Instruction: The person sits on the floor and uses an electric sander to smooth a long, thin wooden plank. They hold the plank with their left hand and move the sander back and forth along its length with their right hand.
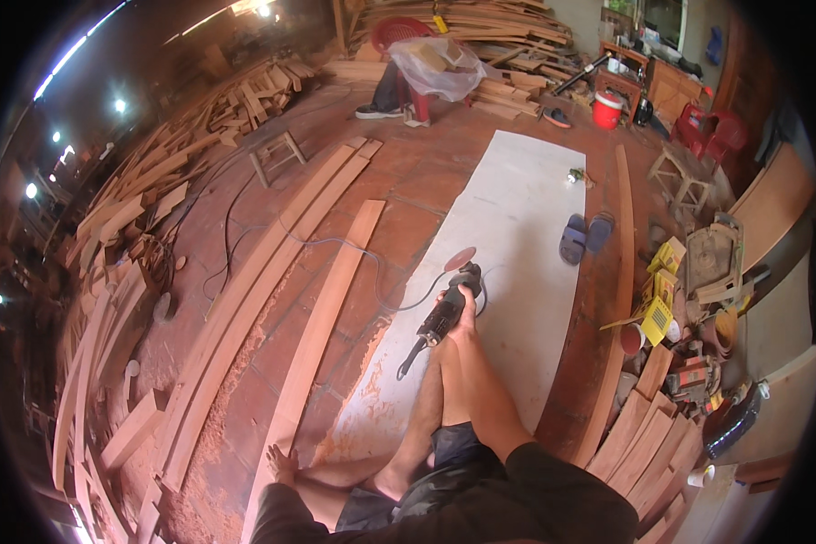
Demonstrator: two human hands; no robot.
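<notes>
Running ahead and slightly right from beneath the nearer left hand, which rests spread and grips nothing, the plank lies leftward of the right hand, wrapped firmly round the power sander.

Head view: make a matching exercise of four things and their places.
1. Black corded power tool with round disc
2. Long flat brown wooden plank
3. Red cylindrical bucket with white top
4. Blue-grey slippers

A. Far end, toward the right
B. In the right hand
C. At the white sheet's right edge
D. Under the left hand

Pairs: 1-B, 2-D, 3-A, 4-C
</notes>
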